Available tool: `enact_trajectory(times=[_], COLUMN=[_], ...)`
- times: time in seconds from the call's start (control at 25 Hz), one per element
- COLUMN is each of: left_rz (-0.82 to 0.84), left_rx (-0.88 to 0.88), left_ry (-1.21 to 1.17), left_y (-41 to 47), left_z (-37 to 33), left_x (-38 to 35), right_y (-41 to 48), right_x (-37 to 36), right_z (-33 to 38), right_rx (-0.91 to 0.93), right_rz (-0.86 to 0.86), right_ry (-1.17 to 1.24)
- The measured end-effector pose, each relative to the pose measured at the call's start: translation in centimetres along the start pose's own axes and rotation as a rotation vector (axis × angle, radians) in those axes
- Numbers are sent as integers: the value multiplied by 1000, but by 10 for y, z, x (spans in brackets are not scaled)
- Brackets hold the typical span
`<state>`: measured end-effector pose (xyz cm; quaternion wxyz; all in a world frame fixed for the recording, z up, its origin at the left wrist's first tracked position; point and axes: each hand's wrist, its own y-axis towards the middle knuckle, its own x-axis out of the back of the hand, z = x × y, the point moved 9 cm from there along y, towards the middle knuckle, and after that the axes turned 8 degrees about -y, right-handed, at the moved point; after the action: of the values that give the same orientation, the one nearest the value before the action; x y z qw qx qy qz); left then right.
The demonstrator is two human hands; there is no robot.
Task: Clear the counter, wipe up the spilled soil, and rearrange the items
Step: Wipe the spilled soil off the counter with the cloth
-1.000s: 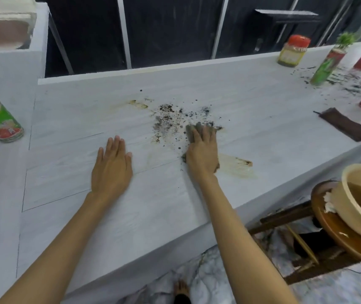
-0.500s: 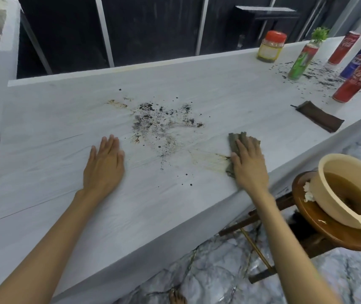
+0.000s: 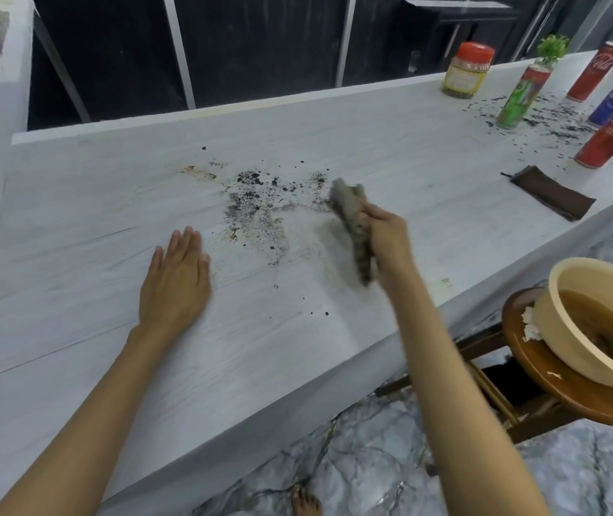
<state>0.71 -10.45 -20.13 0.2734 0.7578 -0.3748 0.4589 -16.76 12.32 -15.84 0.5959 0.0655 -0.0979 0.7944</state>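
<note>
In the head view, the spilled soil lay in a dark scatter at the centre of the white counter, between the two hands. The right hand gripped a bunched grey rag just right of the patch, and the rag's upper end met the soil's right edge. The rag's long axis ran nearly up and down the frame, tilted slightly toward the upper left, so it stood broadside to the soil. That hand was the nearer one for the wipe, which I judged would need a sweep leftward in the frame. Blur hid whether the rag's lower end touched the counter. The right forearm reached in from the lower right. The left hand lay flat and open, palm down, just left of the patch, holding nothing.
</note>
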Motion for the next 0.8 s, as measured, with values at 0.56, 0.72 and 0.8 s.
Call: enact_trajectory(times=[0.56,0.72,0.8], left_rz=[-19,-14,-12], left_rx=[11,7,8], left_ry=[-8,-29,-37], left_y=[0,-1,-3], left_z=[-1,-1,0], left_x=[0,2,2], right_y=[-96,-36,-11], right_x=[-79,-102,-73], right_z=[-28,1,15], right_rx=[209,162,82], right_rz=[-259,-61,-32], right_ry=[-1044,-478,-94])
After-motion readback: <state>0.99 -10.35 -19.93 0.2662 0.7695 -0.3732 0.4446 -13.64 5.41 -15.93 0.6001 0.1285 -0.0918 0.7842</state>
